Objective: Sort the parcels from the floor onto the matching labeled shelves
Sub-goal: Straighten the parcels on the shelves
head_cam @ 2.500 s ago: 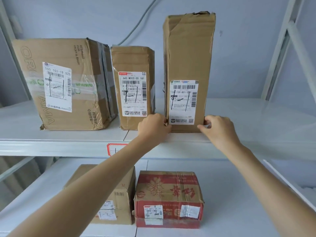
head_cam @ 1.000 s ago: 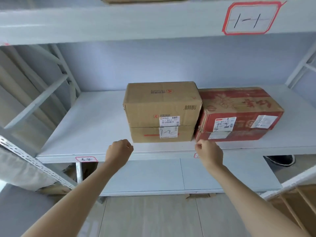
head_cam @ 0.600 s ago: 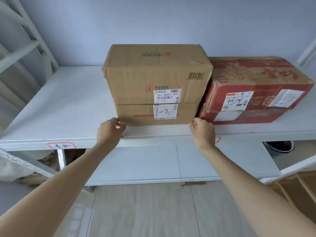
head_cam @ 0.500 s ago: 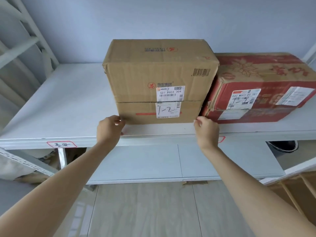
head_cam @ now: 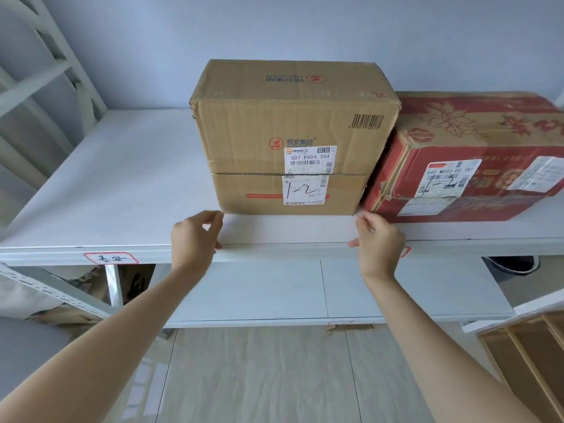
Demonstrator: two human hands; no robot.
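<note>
Squaring brown parcel (head_cam: 290, 141) on shelf (head_cam: 122, 184), left hand (head_cam: 195, 236) and right hand (head_cam: 378, 242) relaxed, grasping nothing (next: fetching another floor parcel).

1. A pale blue wall (head_cam: 305, 25) fills the top of my view.
2. At the upper left, white slanted frame bars (head_cam: 39, 77) cross in front of that wall.
3. Along the bottom, a light wood-look floor (head_cam: 259, 377) runs under me.
4. At the lower right corner sits a tan slatted wooden frame (head_cam: 528, 355).
5. At the right edge, a dark round bin (head_cam: 512, 265) shows, partly hidden.
6. At the lower left, crumpled brown cardboard (head_cam: 88, 288) lies in shadow.
</note>
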